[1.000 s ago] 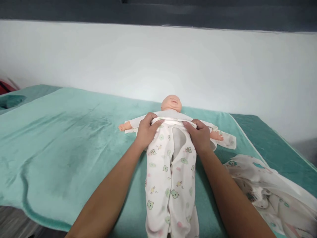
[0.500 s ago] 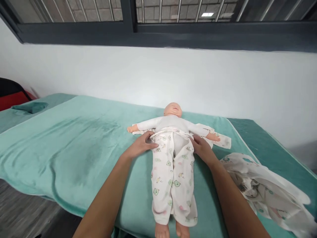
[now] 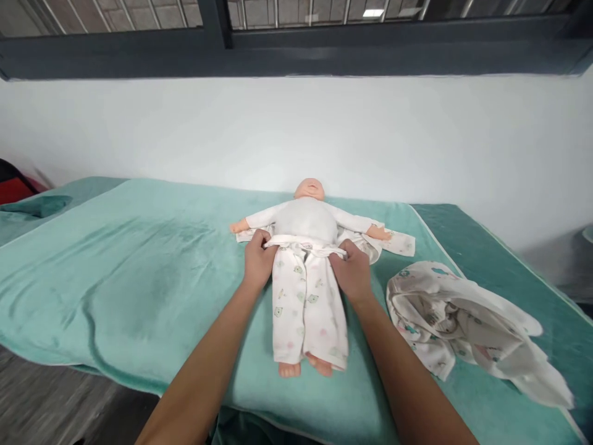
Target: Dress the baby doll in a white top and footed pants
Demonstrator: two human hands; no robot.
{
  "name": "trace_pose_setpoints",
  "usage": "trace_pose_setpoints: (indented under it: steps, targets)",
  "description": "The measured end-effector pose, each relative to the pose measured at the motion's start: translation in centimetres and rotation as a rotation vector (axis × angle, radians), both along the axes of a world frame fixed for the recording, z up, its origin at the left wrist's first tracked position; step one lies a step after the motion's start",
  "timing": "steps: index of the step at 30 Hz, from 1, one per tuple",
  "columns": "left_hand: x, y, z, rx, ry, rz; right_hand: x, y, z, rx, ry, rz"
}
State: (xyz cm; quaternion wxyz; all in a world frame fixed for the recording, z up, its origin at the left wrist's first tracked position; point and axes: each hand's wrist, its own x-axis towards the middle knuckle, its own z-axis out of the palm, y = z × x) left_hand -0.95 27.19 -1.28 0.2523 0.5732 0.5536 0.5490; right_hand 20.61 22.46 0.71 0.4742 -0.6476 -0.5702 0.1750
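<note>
A baby doll (image 3: pixel 306 219) lies on its back, arms spread wide, head toward the wall. White printed baby pants (image 3: pixel 290 309) cover its legs, with the toes showing below the hems. My left hand (image 3: pixel 258 259) is closed on the waistband at the doll's hip on the left side. On the other side, my right hand (image 3: pixel 353 272) pinches the waistband too, pulling it out a little from the body. Part of a printed baby shirt (image 3: pixel 401 243) lies spread under the doll's arms and back.
A crumpled white printed cloth (image 3: pixel 463 315) lies to the right on the green bed cover (image 3: pixel 152 278). A white wall (image 3: pixel 296 130) and dark window frame (image 3: pixel 324 55) stand behind. Something red and black (image 3: pixel 13 185) sits at the far left.
Both hands have closed on the waistband and stretched it outward. The pants have shifted up the legs a little. The whole view has moved slightly.
</note>
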Motion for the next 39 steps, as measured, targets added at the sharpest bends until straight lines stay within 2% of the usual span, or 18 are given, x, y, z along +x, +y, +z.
trace_pose_setpoints:
  steps: [2, 5, 10, 12, 15, 19, 22, 24, 26, 29, 33, 36, 39]
  targets:
    - [0.0, 0.2, -0.1, -0.028, -0.028, -0.045, -0.2, 0.0, -0.4, -0.007, -0.002, 0.03]
    - [-0.6, -0.4, -0.2, -0.119, -0.054, -0.178, 0.8, -0.3, -0.8, -0.096, 0.07, 0.113]
    - [-2.0, -2.3, -0.2, -0.263, -0.152, -0.395, 3.1, -1.7, -0.2, -0.26, 0.155, 0.43]
    - [-2.3, -2.9, -0.2, -0.263, -0.13, -0.428, 3.1, -2.2, 0.2, -0.288, 0.135, 0.488]
    - [-2.2, -3.5, -0.1, -0.16, -0.008, -0.389, 2.2, -2.9, 0.2, -0.264, 0.072, 0.388]
    - [-1.5, -4.2, 0.0, 0.033, 0.129, -0.307, 0.2, -3.8, -0.7, -0.1, 0.009, 0.142]
    - [-0.7, -4.3, -0.3, 0.13, 0.122, -0.172, -0.9, -4.1, -1.5, -0.001, 0.02, -0.038]
    - [-0.4, -4.2, -0.5, 0.146, 0.096, -0.097, -1.1, -3.9, -1.7, 0.018, 0.035, -0.098]
    - [-0.3, -3.9, -0.6, 0.134, 0.1, -0.128, -1.0, -3.5, -1.6, 0.003, 0.057, -0.072]
    - [-0.7, -3.7, -0.8, 0.072, 0.103, -0.284, -0.2, -3.5, -1.0, -0.074, 0.124, 0.083]
    - [-1.3, -4.4, -1.0, -0.026, 0.027, -0.42, 0.4, -5.2, -0.6, -0.163, 0.147, 0.209]
    - [-1.4, -5.4, -1.1, 0.084, 0.116, -0.374, -0.2, -6.9, -1.0, -0.168, 0.073, 0.184]
    - [-1.0, -6.2, -1.3, 0.234, 0.26, -0.289, -1.4, -7.9, -1.5, -0.099, -0.033, 0.021]
